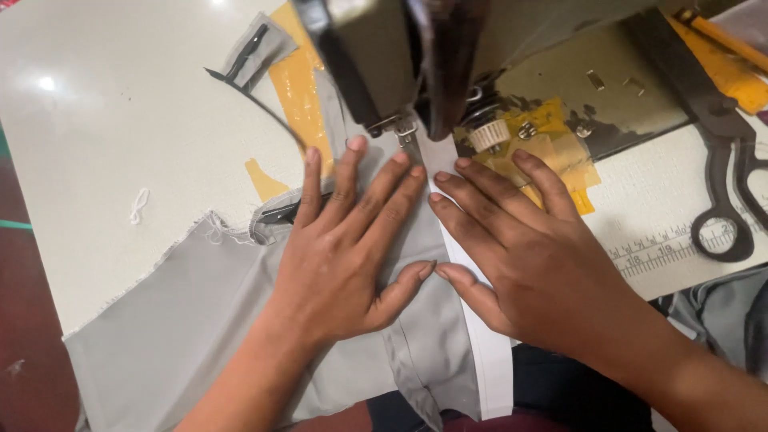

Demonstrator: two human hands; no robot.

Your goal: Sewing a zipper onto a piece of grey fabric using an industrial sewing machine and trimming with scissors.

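- Left hand [344, 256] and right hand [520, 256] are laid open and flat on grey cloth [184, 336], thumbs touching, beneath the sewing machine [400, 56].
- Scissors [724, 160] are seen near the bench [120, 144] edge.

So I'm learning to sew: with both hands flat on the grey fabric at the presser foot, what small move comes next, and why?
Probably ease the grey fabric forward: left hand and right hand press it flat, the white strip already lined up under the metal presser foot.
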